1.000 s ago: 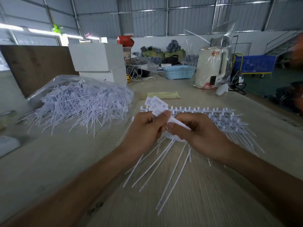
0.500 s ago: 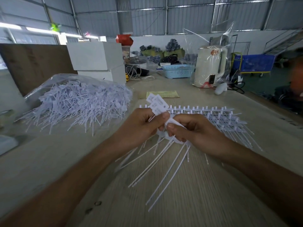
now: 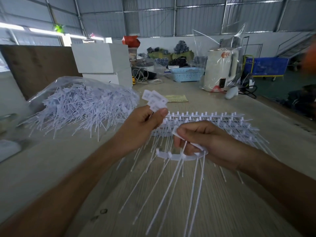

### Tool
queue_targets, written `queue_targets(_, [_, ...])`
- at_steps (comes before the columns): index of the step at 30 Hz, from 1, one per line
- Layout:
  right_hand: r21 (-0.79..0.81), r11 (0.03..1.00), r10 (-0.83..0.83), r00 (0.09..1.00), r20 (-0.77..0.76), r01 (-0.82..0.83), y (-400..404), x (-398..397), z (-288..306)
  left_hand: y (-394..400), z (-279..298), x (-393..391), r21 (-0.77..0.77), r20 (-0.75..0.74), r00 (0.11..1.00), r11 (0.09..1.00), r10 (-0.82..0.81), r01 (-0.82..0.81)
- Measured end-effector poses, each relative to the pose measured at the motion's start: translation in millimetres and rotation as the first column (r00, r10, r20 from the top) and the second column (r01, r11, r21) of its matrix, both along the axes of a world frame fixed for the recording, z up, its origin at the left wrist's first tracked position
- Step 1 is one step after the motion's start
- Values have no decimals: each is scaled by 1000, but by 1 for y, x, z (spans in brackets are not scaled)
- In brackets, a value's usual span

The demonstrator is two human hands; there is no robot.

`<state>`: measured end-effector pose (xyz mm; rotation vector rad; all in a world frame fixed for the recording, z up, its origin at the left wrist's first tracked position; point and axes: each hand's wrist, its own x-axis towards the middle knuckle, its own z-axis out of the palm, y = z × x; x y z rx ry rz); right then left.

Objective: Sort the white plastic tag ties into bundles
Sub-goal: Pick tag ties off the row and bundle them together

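Note:
My left hand (image 3: 142, 127) grips a small bundle of loose white tag ties (image 3: 154, 100), their flat label ends fanned above my thumb and their tails hanging under the fist. My right hand (image 3: 205, 142) pinches a curved white strip of joined tag ties (image 3: 177, 156), whose long tails trail toward me over the table. Behind both hands lies a wide row of joined tag tie strips (image 3: 213, 118) flat on the wooden table (image 3: 222, 211). At the left, a big heap of loose tag ties (image 3: 82, 108) spills from a clear plastic bag.
White boxes (image 3: 100, 60) stand behind the heap, with a brown board (image 3: 34, 65) to their left. A yellow paper slip (image 3: 177, 98), a blue basket (image 3: 186, 74) and a wrapped cream kettle (image 3: 220, 69) sit at the back. The table's right edge runs diagonally at right.
My hands have drawn apart: the left rose with its bundle of labels, and the right pulled the joined strip down and right, so the strip now hangs separate from the bundle.

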<state>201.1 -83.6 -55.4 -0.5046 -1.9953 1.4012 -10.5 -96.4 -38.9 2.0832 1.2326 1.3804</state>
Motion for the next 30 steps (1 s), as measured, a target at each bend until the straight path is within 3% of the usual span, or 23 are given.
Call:
queue_targets(8, [-75,996,-46,996,-80,40,-4,1,11,-13,-3,26,-202,211,967,961,-143,186])
queue_targets(13, [-94,995,0,982,-187,-18,-1,12,32,-7,1,20,-292,441,896,935,-55,201])
queue_targets(17, [-49,998,22,955,-296,-38,2,21,41,-4,-3,17,-294,431,901,938,-43,185])
queue_targets(22, [37,999,5,994,-108,-1,2,16,31,-8,-3,20,-292,470,874,912,-127,289])
queue_targets(25, [36,993,-113,993,-17,114,-1,2,19,-11,-1,20,-301,403,903,911,-147,283])
queue_targets(30, [-19,977,-212,973,-91,211,-3,-5,11,-13,-2,22,-226,250,961,957,-122,180])
